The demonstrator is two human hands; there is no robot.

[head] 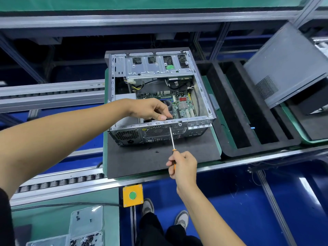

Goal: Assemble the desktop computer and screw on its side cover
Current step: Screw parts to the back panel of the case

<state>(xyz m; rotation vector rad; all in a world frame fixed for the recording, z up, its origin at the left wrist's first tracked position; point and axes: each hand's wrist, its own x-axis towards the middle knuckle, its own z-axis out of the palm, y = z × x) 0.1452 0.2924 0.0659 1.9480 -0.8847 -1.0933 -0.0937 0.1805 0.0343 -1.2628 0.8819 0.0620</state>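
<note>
An open desktop case (200,119) lies on its side on a dark foam mat (142,160), motherboard (184,105) exposed. My left hand (150,109) reaches into the case and grips a dark part at the rear rim, near the fan. My right hand (182,166) grips an orange-handled screwdriver (171,137). Its tip touches the top edge of the case's rear panel. The grey side cover (287,64) leans tilted at the far right, apart from the case.
Black foam trays (257,121) lie right of the mat on the conveyor. A yellow box with a green button (132,195) sits at the front rail. Clear bags of screws (85,228) lie on the green bench at lower left. My shoes show below.
</note>
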